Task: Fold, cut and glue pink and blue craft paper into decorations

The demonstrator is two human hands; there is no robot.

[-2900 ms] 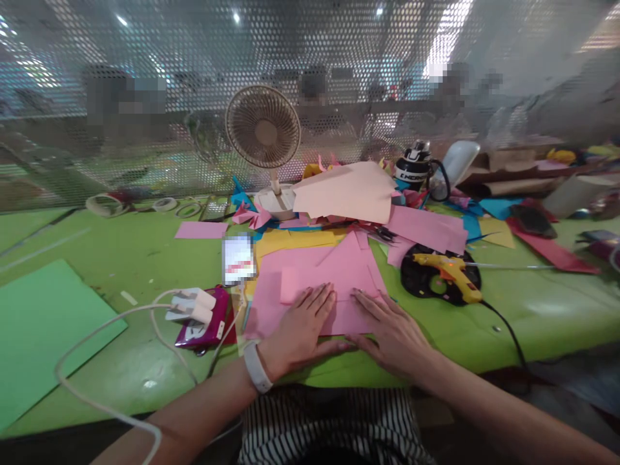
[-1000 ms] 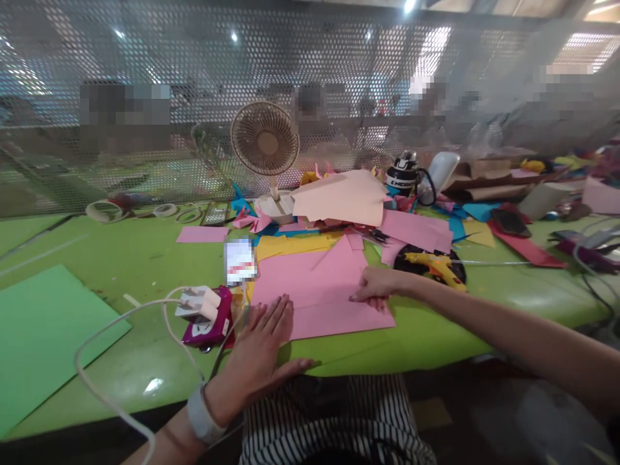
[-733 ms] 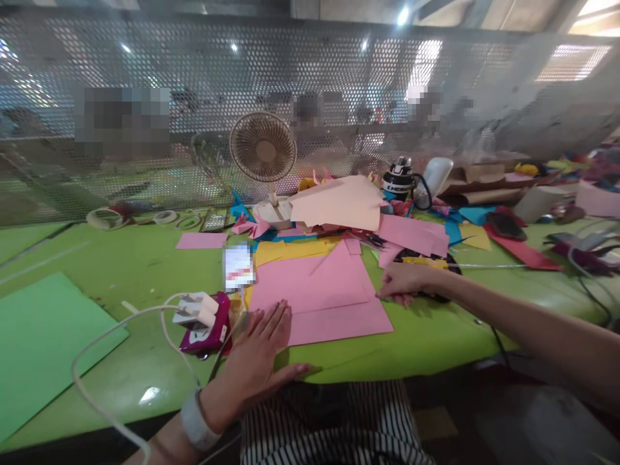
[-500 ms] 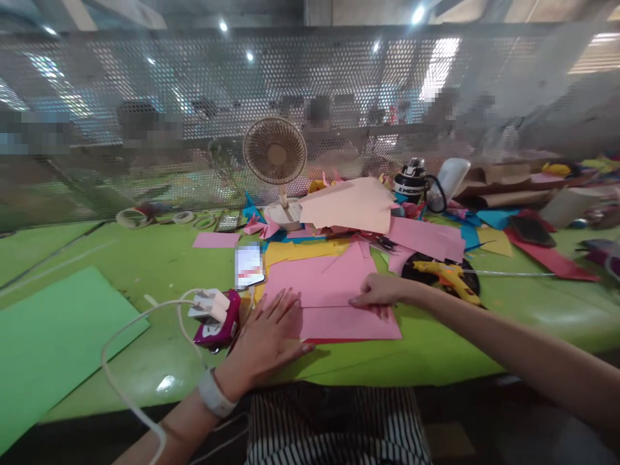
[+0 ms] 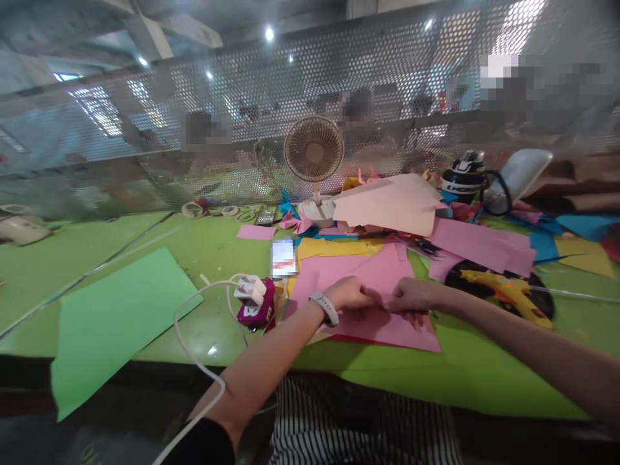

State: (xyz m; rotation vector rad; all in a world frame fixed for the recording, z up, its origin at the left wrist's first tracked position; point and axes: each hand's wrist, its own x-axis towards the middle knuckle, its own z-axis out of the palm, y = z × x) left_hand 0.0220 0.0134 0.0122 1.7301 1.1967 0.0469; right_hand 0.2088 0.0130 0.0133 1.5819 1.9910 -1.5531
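A pink sheet of paper (image 5: 387, 332) lies in front of me, its near edge over a strip of red. My left hand (image 5: 349, 295), with a pale watch at the wrist, is closed on the paper with its fingers curled. Close beside it, my right hand (image 5: 411, 297) is also closed, its fingertips pressed on the same sheet. The two hands almost meet at the middle, and their fingertips are partly hidden. Yellow paper (image 5: 334, 247) sticks out beyond the pink sheet.
A phone (image 5: 283, 258) and a purple power block (image 5: 256, 313) with a white charger and cable stand at left. A yellow glue gun (image 5: 508, 294) rests on a black disc at right. Behind are a fan (image 5: 314, 150), paper scraps and a bottle (image 5: 464, 177). Green card (image 5: 121, 316) overhangs the table edge.
My left hand has moved right from lying flat on the paper to a curled grip beside my right hand. The view has turned left, so things appear further right.
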